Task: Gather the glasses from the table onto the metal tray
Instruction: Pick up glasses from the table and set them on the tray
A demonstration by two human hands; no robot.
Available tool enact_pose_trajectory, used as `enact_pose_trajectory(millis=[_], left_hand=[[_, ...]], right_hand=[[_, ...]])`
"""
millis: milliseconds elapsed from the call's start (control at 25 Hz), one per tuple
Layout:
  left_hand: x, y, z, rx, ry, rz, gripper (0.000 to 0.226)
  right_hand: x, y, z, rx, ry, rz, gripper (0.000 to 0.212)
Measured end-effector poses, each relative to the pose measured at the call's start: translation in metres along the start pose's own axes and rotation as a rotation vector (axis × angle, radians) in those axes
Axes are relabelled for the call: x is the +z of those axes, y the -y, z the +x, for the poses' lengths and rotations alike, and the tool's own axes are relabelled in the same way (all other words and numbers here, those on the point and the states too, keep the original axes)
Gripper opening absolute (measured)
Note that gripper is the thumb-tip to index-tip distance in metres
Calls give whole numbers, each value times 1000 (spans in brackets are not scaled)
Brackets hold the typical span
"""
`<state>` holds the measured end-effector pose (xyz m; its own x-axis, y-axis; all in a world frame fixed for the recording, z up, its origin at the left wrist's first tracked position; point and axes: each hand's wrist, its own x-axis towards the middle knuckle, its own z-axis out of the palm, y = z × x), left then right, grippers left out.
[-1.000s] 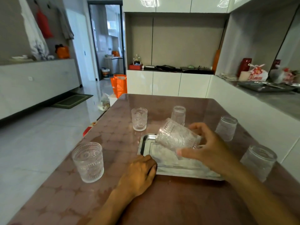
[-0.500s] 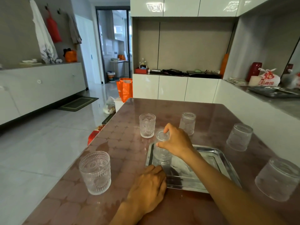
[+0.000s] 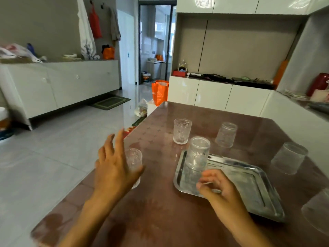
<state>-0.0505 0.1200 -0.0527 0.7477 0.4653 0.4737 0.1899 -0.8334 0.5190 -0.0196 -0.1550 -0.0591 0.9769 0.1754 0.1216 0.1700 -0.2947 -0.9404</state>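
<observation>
Currently, my left hand (image 3: pixel 114 168) is spread wide, fingers splayed, in front of an upright textured glass (image 3: pixel 134 160) near the left edge of the table (image 3: pixel 160 220). I cannot tell whether the palm touches that glass; nothing is gripped. My right hand (image 3: pixel 219 188) holds nothing, fingers loosely curled, and sits over the near left corner of the metal tray (image 3: pixel 252 182).

One ribbed glass (image 3: pixel 198 154) stands inverted on the tray at its far left corner, apart from the right fingertips (image 3: pixel 202 182). The rest of the tray surface shows bare reflective metal.

Five glasses are on the table off the tray:
- the upright glass at my left hand;
- a second upright glass (image 3: pixel 182 131) just beyond the tray's far left corner;
- an inverted glass (image 3: pixel 227 137) to its right, beyond the tray's far edge;
- an inverted glass (image 3: pixel 289 157) right of the tray, near the table's right edge;
- a blurred glass (image 3: pixel 316 211) at the frame's right border, orientation unclear.

An orange bag (image 3: pixel 160 92) stands on the floor past the table's far end.
</observation>
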Motion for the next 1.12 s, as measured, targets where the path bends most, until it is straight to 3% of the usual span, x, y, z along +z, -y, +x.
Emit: enact_pose_trajectory(millis=[80, 120, 240, 360, 480, 520, 600, 640, 720, 760, 880, 1000, 1120], left_hand=[[-3, 3, 14, -177, 238, -116, 111], [0, 2, 14, -179, 258, -168, 102], [7, -7, -3, 72, 120, -348, 83], [5, -52, -28, 394, 196, -533, 83], [16, -98, -54, 768, 180, -592, 75], [22, -106, -55, 799, 234, -663, 77], [35, -110, -47, 639, 481, -829, 82], [44, -107, -41, 510, 535, -834, 79], [68, -96, -31, 290, 493, -684, 74], [78, -90, -28, 213, 494, -635, 78], [101, -77, -24, 139, 568, -581, 83], [108, -70, -25, 238, 544, -446, 85], [111, -69, -25, 241, 536, -405, 102]], right_hand=[[11, 6, -10, 315, 177, 336, 17], [16, 13, -13, 452, 266, 509, 26], [25, 27, -18, 669, 452, 815, 64], [31, 31, -19, 667, 461, 1048, 74], [14, 26, -20, 510, 317, 1229, 56], [4, 23, -18, 453, 291, 1243, 52], [-20, 11, -2, 371, 162, 1043, 45], [-32, 4, 11, 334, 5, 854, 41], [-53, -8, 36, 199, -335, 501, 40], [-60, -12, 48, 111, -424, 354, 46], [-68, -30, 76, -49, -427, 10, 66], [-63, -44, 94, -136, -403, -135, 70], [-57, -49, 105, -195, -360, -238, 70]])
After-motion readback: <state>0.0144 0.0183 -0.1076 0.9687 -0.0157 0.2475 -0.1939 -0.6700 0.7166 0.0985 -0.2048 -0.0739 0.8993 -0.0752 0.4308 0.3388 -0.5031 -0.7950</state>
